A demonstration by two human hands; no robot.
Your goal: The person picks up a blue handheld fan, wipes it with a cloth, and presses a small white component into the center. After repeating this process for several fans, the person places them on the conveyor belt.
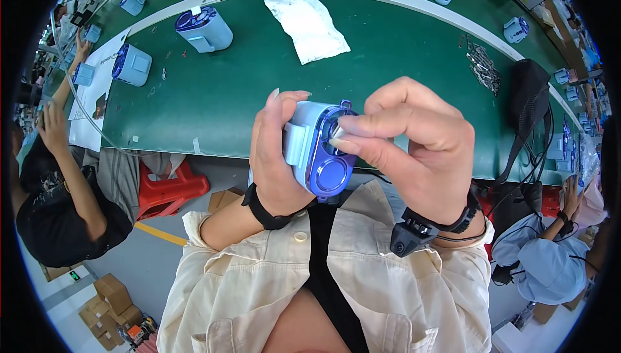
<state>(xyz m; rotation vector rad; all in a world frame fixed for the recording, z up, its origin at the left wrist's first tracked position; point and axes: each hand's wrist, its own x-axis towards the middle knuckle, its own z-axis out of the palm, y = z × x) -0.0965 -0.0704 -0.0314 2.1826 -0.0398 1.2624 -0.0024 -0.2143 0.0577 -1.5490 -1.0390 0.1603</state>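
My left hand [277, 149] is wrapped round a light-blue device with a glossy dark-blue end face [328, 170], held above the table's near edge. That end face is turned toward my right hand and carries a round disc and a small loop at the top. Thumb and forefinger of my right hand [414, 139] pinch a small silvery-white piece [337, 133] against the upper part of the face. My fingertips hide most of it, so its kind does not show. Beyond my hands, a crumpled white plastic bag [307, 26] lies on the green table.
Similar blue devices stand on the green table [226, 100], one at far left [206, 29] and another beside a white sheet [132, 65]. Small metal parts [484, 68] lie in a pile at right, near a black bag [527, 97] with cables. People sit on both sides.
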